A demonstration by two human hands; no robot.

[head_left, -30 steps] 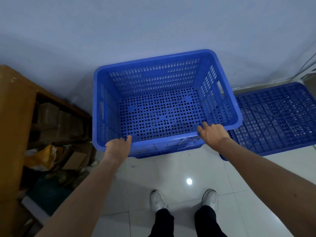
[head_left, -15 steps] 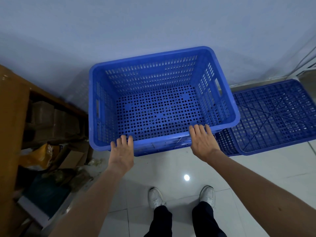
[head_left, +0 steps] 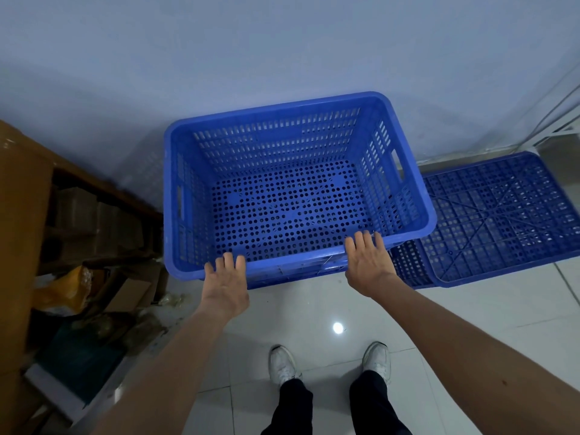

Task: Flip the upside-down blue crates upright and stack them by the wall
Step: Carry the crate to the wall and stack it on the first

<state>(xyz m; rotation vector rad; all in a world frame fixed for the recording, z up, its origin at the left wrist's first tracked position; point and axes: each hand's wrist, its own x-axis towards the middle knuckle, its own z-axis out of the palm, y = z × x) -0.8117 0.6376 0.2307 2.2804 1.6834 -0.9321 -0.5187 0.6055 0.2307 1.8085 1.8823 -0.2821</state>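
An upright blue crate [head_left: 298, 127] with a perforated floor stands against the pale wall, resting on top of another blue crate whose edge shows under its near side. My left hand [head_left: 224, 282] lies with straight fingers against the near rim at the left. My right hand [head_left: 367, 262] does the same at the near rim on the right. Neither hand curls round the rim. To the right, an upside-down blue crate [head_left: 502, 215] sits on the floor beside the wall, its ribbed underside facing up.
A brown wooden shelf [head_left: 25, 215] with cardboard boxes and a yellow bag [head_left: 67, 288] fills the left side. White tiled floor [head_left: 470, 309] stretches in front of the crates. My white shoes [head_left: 282, 365] stand just behind the stack. Cables run down the wall at far right.
My hands let go of the crate's near rim; the fingers straightened and now lie flat against it. The crate sits a little nearer the wall.
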